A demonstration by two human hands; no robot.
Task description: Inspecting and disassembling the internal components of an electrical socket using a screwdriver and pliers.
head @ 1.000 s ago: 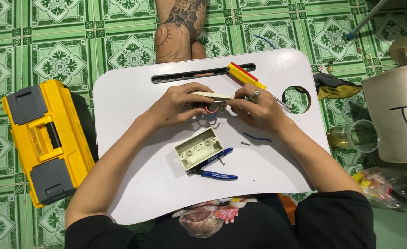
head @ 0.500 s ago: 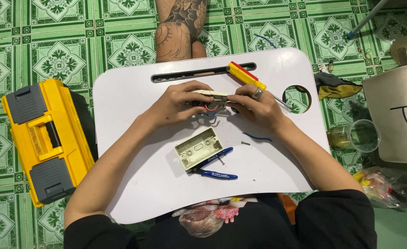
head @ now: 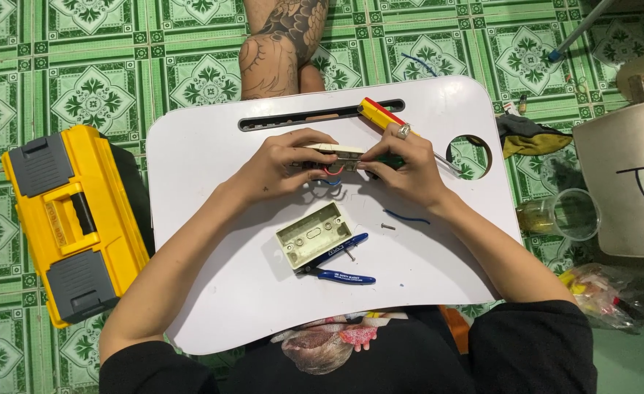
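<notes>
Over the white lap table (head: 212, 146), my left hand (head: 285, 166) and my right hand (head: 402, 166) together grip a small cream wall-switch piece (head: 336, 155) with red and blue wires hanging under it. A red and yellow screwdriver (head: 380, 115) lies across my right hand, its metal shaft pointing toward the round hole on the right. A pale green back box (head: 312, 235) sits nearer me on the table. Blue-handled cutters (head: 340, 266) lie against its right side. A small screw (head: 388, 227) and a blue wire scrap (head: 407, 217) rest below my right wrist.
A yellow and grey toolbox (head: 70, 222) stands on the green tiled floor at left. A tattooed leg (head: 282, 44) of another person is beyond the table. A clear plastic cup (head: 566, 215), a cream bag (head: 628, 182) and plastic wrappers (head: 603, 288) lie at right.
Both hands stay on the switch piece. It has turned slightly between the fingers, and the wires under it show more. Nothing else on the table moved.
</notes>
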